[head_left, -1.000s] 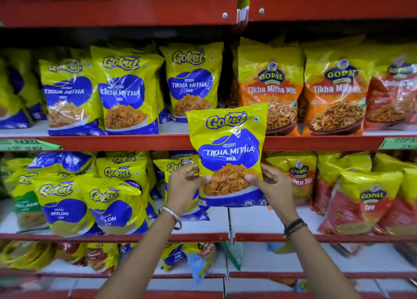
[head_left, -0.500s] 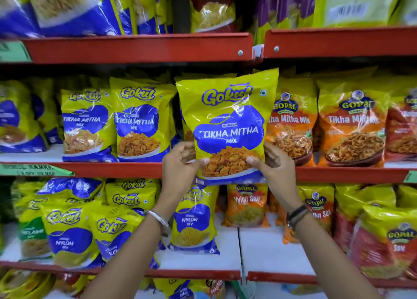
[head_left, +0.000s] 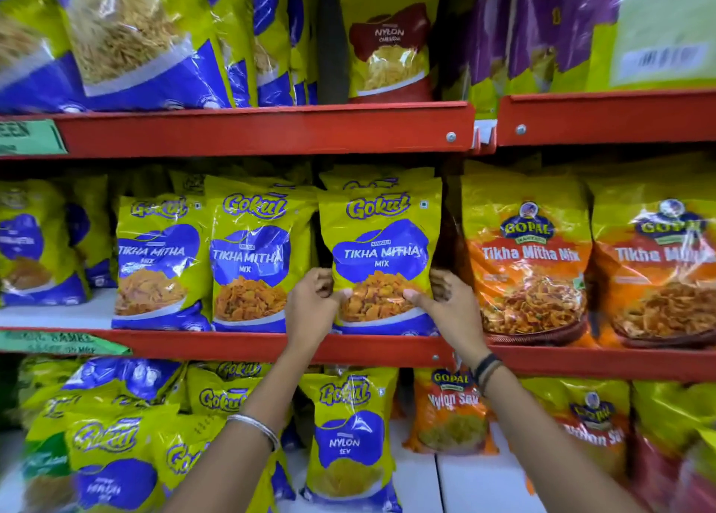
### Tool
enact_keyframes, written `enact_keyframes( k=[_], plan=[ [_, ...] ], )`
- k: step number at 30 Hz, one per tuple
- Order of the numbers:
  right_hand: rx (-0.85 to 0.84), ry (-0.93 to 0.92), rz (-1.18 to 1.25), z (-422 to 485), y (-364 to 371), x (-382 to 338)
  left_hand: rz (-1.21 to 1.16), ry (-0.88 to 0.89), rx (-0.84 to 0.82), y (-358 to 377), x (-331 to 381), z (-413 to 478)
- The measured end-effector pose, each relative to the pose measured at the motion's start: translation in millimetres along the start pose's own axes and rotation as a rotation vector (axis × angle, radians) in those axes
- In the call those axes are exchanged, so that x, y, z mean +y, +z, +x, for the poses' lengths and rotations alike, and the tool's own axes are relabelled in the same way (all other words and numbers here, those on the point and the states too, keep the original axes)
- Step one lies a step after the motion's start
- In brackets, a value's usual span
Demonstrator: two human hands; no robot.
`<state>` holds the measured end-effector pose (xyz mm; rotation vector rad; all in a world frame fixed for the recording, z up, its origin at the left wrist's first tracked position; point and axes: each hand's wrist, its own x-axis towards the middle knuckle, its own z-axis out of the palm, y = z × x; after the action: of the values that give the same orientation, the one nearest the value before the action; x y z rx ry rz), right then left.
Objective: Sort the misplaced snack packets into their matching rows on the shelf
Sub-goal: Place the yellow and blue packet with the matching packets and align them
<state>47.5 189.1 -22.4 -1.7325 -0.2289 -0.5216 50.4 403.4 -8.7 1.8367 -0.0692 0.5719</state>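
Observation:
A yellow and blue Gokul Tikha Mitha Mix packet (head_left: pixel 379 249) stands upright on the middle shelf (head_left: pixel 248 345), at the right end of the Gokul Tikha Mitha row (head_left: pixel 252 253). My left hand (head_left: pixel 312 307) grips its lower left edge and my right hand (head_left: pixel 449 305) grips its lower right edge, thumbs on the front. Another Gokul packet shows just behind its top. Orange Gopal Tikha Mitha Mix packets (head_left: pixel 527 257) stand right beside it.
The upper shelf (head_left: pixel 271 129) carries blue sev packets and a red Nylon packet (head_left: pixel 391 47). Below, a Gokul Nylon Sev packet (head_left: pixel 348 435) and Gopal Nylon Sev packets (head_left: pixel 451 412) stand on the white lower shelf (head_left: pixel 480 481). Green price tags hang at the left.
Both hands lifted the Gokul Tikha Mitha packet from in front of the lower shelf up and back onto the middle shelf, into the Gokul row. The camera view tilted upward.

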Motion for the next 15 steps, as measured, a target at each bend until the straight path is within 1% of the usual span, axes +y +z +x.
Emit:
enact_keyframes(
  k=[2,6,9,13,15],
  plan=[
    [0.058,-0.010,-0.055,8.1,-1.1,-3.3,0.006,0.015,-0.009,-3.5,0.0,10.8],
    [0.267,-0.067,-0.062,42.5,-0.7,-28.6,-0.173,0.037,0.082,-3.0,26.0,45.3],
    [0.288,-0.100,-0.121,76.8,6.6,-51.4,-0.211,0.039,0.157,8.4,45.9,71.7],
    [0.356,-0.077,-0.159,115.9,10.5,-69.5,-0.177,-0.044,0.266,20.3,57.5,98.4],
    [0.400,-0.043,-0.140,126.2,5.5,-72.2,-0.205,-0.070,0.327,22.1,57.8,106.4]
  ],
)
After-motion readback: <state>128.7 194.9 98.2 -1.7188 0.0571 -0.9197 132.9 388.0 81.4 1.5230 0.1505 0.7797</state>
